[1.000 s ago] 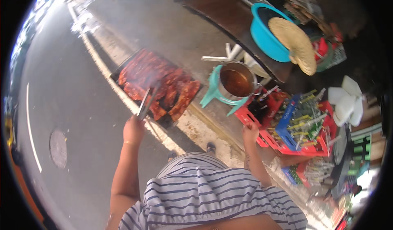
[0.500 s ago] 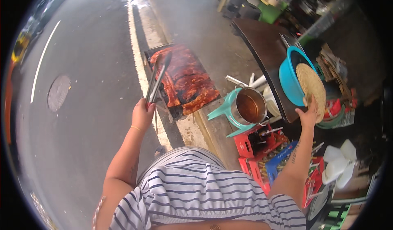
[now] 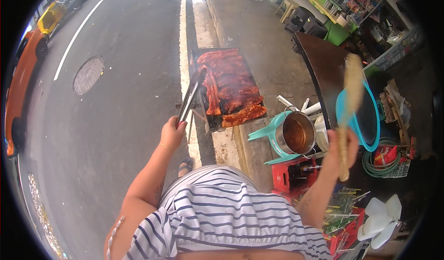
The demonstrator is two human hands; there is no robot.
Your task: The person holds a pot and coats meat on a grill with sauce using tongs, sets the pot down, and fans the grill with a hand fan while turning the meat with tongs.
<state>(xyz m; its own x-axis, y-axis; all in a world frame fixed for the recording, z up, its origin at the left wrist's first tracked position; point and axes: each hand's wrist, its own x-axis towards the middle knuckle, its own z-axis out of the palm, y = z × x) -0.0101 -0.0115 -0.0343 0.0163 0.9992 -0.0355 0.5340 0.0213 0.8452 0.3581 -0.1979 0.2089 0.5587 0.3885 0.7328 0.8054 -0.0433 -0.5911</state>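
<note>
My left hand (image 3: pixel 173 133) is closed round the lower part of metal tongs (image 3: pixel 190 95). The tongs' dark tips hang by the left edge of the grill (image 3: pixel 213 122), where long slabs of reddish meat (image 3: pixel 231 82) lie side by side and smoke lightly. With my right hand (image 3: pixel 353 149) I grip a woven straw fan (image 3: pixel 352 84), seen nearly edge-on and smeared by motion. Behind the fan is a turquoise basin (image 3: pixel 370 139), partly hidden. Between my hands, a metal pot (image 3: pixel 283 137) of brown-red sauce rests on a light green stool (image 3: pixel 264 133).
A dark table (image 3: pixel 323 56) stands beyond the pot. Near my right arm are a red crate (image 3: pixel 280 176), glass bottles (image 3: pixel 342 209) and white plastic containers (image 3: pixel 377 220). A coiled hose (image 3: pixel 370 165) lies at right. On the road at left are an orange car (image 3: pixel 23 89) and a manhole cover (image 3: pixel 89 76).
The fan has swung from flat over the basin to nearly upright and edge-on, coming left with my right hand. The view has shifted, bringing the orange car further in. My left hand keeps the tongs.
</note>
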